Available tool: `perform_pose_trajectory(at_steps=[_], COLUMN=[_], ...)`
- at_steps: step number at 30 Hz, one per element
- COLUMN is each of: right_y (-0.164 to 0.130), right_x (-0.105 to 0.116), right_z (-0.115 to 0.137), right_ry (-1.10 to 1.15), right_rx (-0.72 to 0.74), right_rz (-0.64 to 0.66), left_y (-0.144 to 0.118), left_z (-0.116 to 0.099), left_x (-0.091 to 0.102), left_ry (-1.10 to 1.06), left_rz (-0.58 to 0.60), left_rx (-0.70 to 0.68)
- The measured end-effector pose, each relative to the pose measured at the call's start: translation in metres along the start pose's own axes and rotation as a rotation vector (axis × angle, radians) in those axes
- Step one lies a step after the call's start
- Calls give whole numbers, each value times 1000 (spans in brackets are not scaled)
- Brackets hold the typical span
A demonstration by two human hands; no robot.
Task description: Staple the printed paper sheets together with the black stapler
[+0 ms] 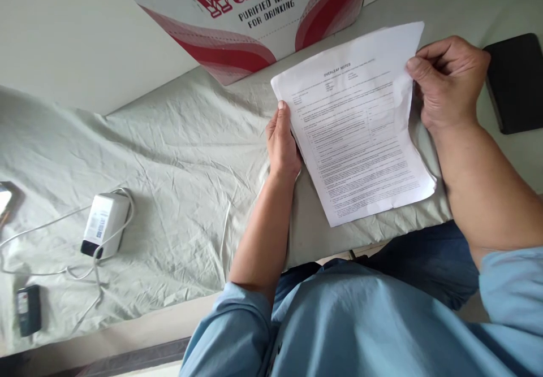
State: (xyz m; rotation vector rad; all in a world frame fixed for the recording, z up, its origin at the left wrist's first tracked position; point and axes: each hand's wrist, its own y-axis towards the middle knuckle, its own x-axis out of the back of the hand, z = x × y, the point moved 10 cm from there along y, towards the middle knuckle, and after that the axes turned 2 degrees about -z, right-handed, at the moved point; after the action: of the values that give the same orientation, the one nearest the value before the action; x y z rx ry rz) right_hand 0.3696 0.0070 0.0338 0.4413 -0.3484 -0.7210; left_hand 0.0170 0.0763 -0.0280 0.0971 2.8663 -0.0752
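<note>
A white printed paper sheet headed "OVERLEAF NOTES" is held over a pale green bedsheet. My left hand grips the sheet's left edge, thumb on top. Over at the upper right corner, my right hand pinches the paper between thumb and fingers, and the paper bends slightly there. The sheet's lower edge rests near the bed's front edge, above my lap.
A white and red cardboard box marked "PURIFIED WATER FOR DRINKING" stands behind the paper. A black flat object lies at the right. At the left are a white power adapter with cable, and a small black device.
</note>
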Motion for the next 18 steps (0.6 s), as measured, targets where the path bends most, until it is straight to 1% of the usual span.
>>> perform_pose_trajectory(at_steps=[3,9,13,18], right_y=[0,-1,-3,-5], right_x=[0,1,-2,-7], right_z=[4,11,3,6], right_ry=[14,89,41,98], right_rx=[8,-35,-128,-141], right_rz=[-2,0,21,41], left_y=[-2,-7,-8,-8], left_z=[-4,-12,-16,-18], left_x=[-1,-2,-8,-10], left_ry=[43,140,155,161], left_rz=[5,-13,45,97], left_rx=[-28,-68,-111,-140])
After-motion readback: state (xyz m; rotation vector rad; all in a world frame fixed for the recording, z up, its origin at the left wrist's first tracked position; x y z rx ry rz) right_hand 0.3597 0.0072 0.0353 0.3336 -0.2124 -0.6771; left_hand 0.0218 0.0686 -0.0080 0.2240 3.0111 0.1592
